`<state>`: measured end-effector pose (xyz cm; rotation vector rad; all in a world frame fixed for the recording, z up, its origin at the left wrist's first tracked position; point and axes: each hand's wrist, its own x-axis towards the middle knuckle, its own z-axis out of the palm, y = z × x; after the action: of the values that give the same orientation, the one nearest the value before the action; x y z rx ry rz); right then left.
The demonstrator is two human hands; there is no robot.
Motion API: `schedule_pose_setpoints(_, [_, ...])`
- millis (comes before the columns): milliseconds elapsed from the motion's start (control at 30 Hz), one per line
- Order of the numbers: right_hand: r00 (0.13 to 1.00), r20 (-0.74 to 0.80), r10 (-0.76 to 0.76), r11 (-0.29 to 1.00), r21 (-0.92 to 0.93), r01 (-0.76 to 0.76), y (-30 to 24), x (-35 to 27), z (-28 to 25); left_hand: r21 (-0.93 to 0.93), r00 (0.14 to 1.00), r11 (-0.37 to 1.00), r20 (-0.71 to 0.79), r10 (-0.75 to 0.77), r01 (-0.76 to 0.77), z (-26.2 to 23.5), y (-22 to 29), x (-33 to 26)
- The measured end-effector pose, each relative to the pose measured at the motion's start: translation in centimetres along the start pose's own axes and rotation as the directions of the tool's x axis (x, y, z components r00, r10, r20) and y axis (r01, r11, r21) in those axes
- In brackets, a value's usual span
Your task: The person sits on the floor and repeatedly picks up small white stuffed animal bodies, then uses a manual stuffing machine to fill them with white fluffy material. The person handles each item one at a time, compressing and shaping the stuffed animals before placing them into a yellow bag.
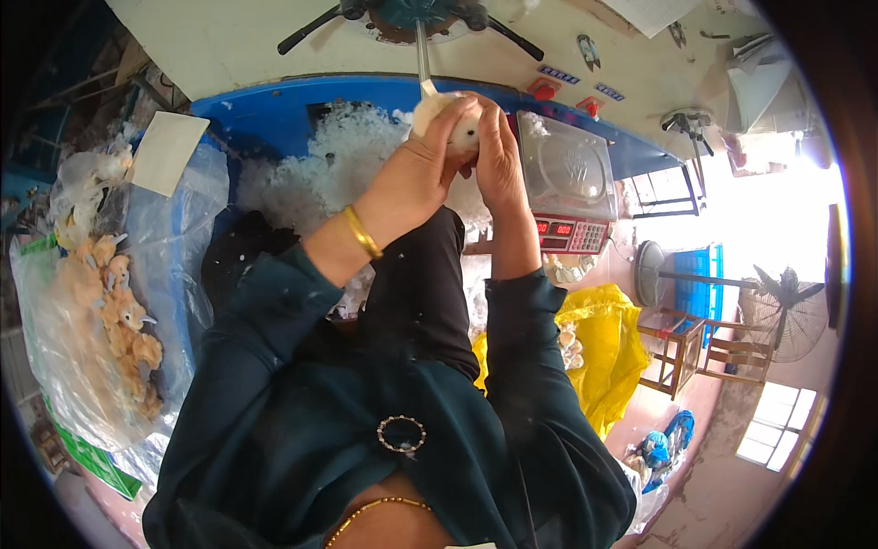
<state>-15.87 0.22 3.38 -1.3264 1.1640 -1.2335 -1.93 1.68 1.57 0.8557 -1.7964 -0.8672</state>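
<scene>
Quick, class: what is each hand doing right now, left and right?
Left hand: closed around the small plush toy.
Right hand: closed on the same toy.

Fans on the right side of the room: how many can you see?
2. One fan stands just right of the scale, seen edge-on. A second fan stands farther right, by the wooden stools. Glare from the window may hide others.
</scene>
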Motion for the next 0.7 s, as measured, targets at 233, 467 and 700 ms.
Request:
schedule_pose_setpoints(233, [0.928, 0.109, -0.356, 0.747, -0.564, 0.353, -0.9, -3.2, 2.9, -0.043, 0.987, 0.987, -0.062, 0.150, -0.152, -1.7, -1.0, -1.7])
schedule_pose_setpoints(467, [0.915, 0.085, -0.395, 0.777, -0.500, 0.382, 0.8, -0.9, 4.0, -0.030, 0.993, 0.993, -0.005, 0.114, -0.114, -3.0, -2.1, -0.6])
schedule_pose_setpoints(700, [0.918, 0.084, -0.388, 0.754, -0.544, 0.368, 0.5, -0.3, 3.7, -0.066, 0.998, 0.996, 0.000, 0.067, -0.067, -2.9, -1.9, 0.0])
